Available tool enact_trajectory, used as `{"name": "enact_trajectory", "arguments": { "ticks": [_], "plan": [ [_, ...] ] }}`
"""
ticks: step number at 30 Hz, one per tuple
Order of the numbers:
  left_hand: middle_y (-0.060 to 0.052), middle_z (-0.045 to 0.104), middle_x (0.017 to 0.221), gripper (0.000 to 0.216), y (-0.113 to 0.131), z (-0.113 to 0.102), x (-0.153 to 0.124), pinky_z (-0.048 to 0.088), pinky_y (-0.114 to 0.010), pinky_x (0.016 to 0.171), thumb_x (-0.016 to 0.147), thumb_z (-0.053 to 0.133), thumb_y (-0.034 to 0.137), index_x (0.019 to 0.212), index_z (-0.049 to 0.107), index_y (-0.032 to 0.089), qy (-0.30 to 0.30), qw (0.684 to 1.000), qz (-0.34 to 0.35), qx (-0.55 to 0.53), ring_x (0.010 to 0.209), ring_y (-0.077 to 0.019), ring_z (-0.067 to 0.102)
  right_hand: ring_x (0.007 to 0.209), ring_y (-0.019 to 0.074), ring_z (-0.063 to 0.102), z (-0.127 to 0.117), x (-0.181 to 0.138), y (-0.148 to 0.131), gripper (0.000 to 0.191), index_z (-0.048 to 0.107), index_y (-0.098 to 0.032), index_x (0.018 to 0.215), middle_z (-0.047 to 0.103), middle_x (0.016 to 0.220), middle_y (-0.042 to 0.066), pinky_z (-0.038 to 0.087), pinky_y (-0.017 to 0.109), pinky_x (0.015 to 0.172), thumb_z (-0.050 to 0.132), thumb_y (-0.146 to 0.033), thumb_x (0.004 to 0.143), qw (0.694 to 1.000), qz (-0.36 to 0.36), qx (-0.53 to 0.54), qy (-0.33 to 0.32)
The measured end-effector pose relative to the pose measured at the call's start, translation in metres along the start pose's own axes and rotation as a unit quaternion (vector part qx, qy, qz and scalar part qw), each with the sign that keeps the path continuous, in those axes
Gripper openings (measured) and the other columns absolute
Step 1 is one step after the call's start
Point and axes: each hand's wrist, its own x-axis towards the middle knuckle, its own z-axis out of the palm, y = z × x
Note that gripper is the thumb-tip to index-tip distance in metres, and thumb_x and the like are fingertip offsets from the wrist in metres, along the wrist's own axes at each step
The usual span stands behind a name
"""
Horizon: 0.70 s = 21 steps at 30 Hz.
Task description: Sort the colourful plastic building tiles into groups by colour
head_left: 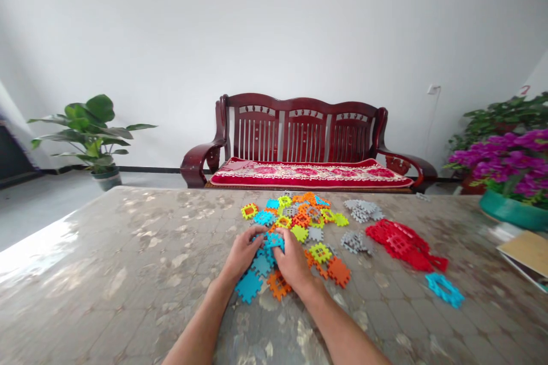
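My left hand [242, 252] and my right hand [293, 259] meet over a blue waffle-block tile [272, 241], fingers curled onto it from both sides. More blue tiles [249, 286] and an orange tile [278, 286] lie just under my hands. A heap of mixed yellow, green, orange, blue and grey tiles [299, 214] spreads behind my hands. On the right lies a joined red strip of tiles [402, 244], with grey tile clusters [363, 210] beside it and one blue piece [445, 289] apart.
The marbled table [128, 262] carries a teal pot of purple flowers [511, 174] and a book [528, 254] at its right edge. Beyond stand a dark wooden bench [303, 145] with a red cushion and a leafy potted plant [92, 137].
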Motion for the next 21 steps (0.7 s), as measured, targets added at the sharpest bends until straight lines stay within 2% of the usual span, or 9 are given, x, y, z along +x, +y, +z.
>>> {"name": "enact_trajectory", "arguments": {
  "ticks": [3, 7, 13, 15, 17, 21],
  "plan": [
    [-0.005, 0.071, 0.095, 0.044, 0.006, 0.0, -0.002, 0.051, -0.031, 0.081, 0.078, 0.054, 0.044, 0.11, 0.063, 0.016, -0.008, 0.999, -0.006, -0.036, 0.083, -0.0177, 0.064, 0.114, 0.022, 0.059, -0.001, 0.0, -0.002, 0.039, 0.06, -0.021, 0.116, 0.066, 0.118, 0.008, 0.044, 0.035, 0.099, 0.051, -0.015, 0.079, 1.0, -0.003, -0.018, -0.018],
    [-0.005, 0.069, 0.097, 0.043, 0.013, 0.002, -0.006, 0.051, -0.031, 0.087, 0.078, 0.055, 0.043, 0.112, 0.058, 0.017, -0.025, 0.997, -0.013, -0.068, 0.094, -0.0184, 0.064, 0.11, 0.021, 0.063, -0.003, -0.001, -0.007, 0.047, 0.058, -0.024, 0.123, 0.069, 0.118, 0.004, 0.046, 0.033, 0.096, 0.051, -0.014, 0.078, 0.999, 0.017, -0.001, -0.046],
    [-0.003, 0.069, 0.097, 0.049, 0.023, 0.002, -0.011, 0.051, -0.032, 0.084, 0.082, 0.051, 0.051, 0.118, 0.058, 0.018, -0.025, 0.996, -0.051, -0.073, 0.091, -0.019, 0.063, 0.102, 0.0201, 0.066, -0.004, -0.003, -0.017, 0.044, 0.065, -0.025, 0.115, 0.072, 0.109, 0.003, 0.048, 0.03, 0.091, 0.052, -0.013, 0.075, 0.999, -0.003, -0.011, -0.035],
    [-0.004, 0.069, 0.097, 0.057, 0.021, -0.002, -0.009, 0.052, -0.033, 0.079, 0.082, 0.05, 0.056, 0.125, 0.056, 0.018, -0.023, 0.996, -0.052, -0.073, 0.087, -0.0192, 0.064, 0.103, 0.02, 0.065, -0.008, -0.001, -0.019, 0.043, 0.066, -0.023, 0.114, 0.072, 0.11, 0.004, 0.048, 0.029, 0.092, 0.052, -0.014, 0.074, 1.0, -0.006, -0.004, -0.011],
    [-0.006, 0.069, 0.098, 0.065, 0.013, -0.007, -0.005, 0.053, -0.032, 0.074, 0.079, 0.05, 0.061, 0.126, 0.054, 0.016, 0.012, 0.995, -0.056, -0.076, 0.086, -0.0197, 0.064, 0.102, 0.019, 0.065, -0.016, 0.003, -0.017, 0.043, 0.066, -0.023, 0.114, 0.072, 0.11, 0.004, 0.048, 0.028, 0.092, 0.051, -0.015, 0.074, 1.0, 0.008, 0.013, 0.023],
    [-0.003, 0.068, 0.081, 0.067, -0.008, -0.017, 0.006, 0.051, -0.03, 0.068, 0.073, 0.056, 0.062, 0.119, 0.057, 0.014, 0.051, 0.998, -0.047, 0.002, 0.075, -0.0188, 0.064, 0.086, 0.017, 0.066, -0.039, 0.014, 0.0, 0.039, 0.067, -0.022, 0.109, 0.074, 0.094, 0.001, 0.051, 0.026, 0.08, 0.049, -0.017, 0.075, 0.996, 0.067, 0.04, 0.053]
  ]
}}
